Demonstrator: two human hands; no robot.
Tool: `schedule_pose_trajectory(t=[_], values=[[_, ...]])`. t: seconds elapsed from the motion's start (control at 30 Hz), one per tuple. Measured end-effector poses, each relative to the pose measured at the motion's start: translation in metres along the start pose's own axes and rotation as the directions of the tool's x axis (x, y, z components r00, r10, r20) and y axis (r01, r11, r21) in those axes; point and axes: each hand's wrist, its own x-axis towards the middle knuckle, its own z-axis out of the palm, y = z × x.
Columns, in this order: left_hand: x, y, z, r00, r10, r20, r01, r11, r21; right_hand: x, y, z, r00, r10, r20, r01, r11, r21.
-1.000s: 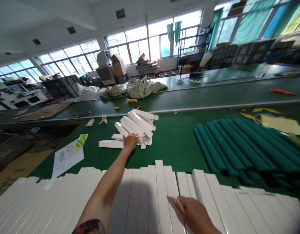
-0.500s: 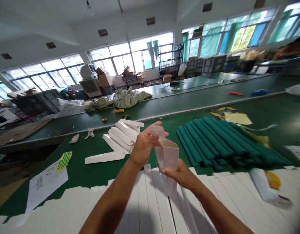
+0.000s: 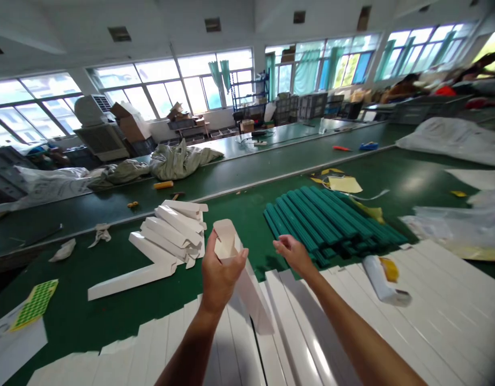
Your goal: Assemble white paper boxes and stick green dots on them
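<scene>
My left hand (image 3: pixel 223 271) is wrapped round the top of a long, narrow white carton (image 3: pixel 251 289). Its upper end gapes toward me with a flap standing up, and its lower end slants down over the flat white cartons (image 3: pixel 183 327). My right hand (image 3: pixel 294 256) is off the carton, fingers loosely curled and partly apart, with nothing seen in them. Just beyond it lies a stack of dark green ribbed bars (image 3: pixel 319 220). To the left of my left hand, several folded white cartons (image 3: pixel 175 228) form a loose pile on the green table.
A tape dispenser with a yellow roll (image 3: pixel 388 276) rests on the cartons at right. A yellow card (image 3: pixel 346 185) and plastic bags (image 3: pixel 448 228) lie farther right. Paper with a green-checked sheet (image 3: pixel 36 304) is at left. Grey-green cloth (image 3: pixel 183 161) lies across the table behind.
My right hand has let go of the carton and moved right toward the green bars. My left hand has gone from the flap to gripping the carton's top. The view has swung right.
</scene>
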Motion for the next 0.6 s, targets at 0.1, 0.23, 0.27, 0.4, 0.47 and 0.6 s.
schedule_pose_trajectory(t=[0.1, 0.23, 0.27, 0.4, 0.47, 0.6], values=[[-0.008, -0.002, -0.004, 0.999, -0.02, -0.034, 0.019, 1.0, -0.02, 0.03, 0.033, -0.008, 0.972, 0.163, -0.168, -0.193, 0.964, -0.181], [-0.019, -0.001, 0.004, 0.998, -0.017, -0.056, 0.015, 0.999, -0.039, 0.044, 0.06, -0.005, 0.975, 0.171, -0.142, -0.207, 0.931, -0.301], [-0.022, 0.0, 0.008, 0.999, -0.022, -0.044, 0.02, 0.999, -0.038, 0.045, 0.063, -0.004, 0.977, 0.173, -0.128, -0.206, 0.927, -0.314], [-0.031, 0.002, 0.023, 1.0, -0.011, -0.02, 0.011, 1.0, 0.008, 0.053, 0.059, -0.012, 0.974, 0.2, -0.108, -0.224, 0.93, -0.293], [-0.035, 0.002, 0.029, 0.999, 0.037, -0.013, -0.037, 0.997, 0.061, 0.056, 0.054, -0.03, 0.973, 0.198, -0.12, -0.221, 0.947, -0.232], [-0.039, 0.007, 0.036, 0.993, 0.121, 0.013, -0.121, 0.981, 0.15, 0.044, 0.052, -0.095, 0.972, 0.172, -0.16, -0.175, 0.985, -0.005]])
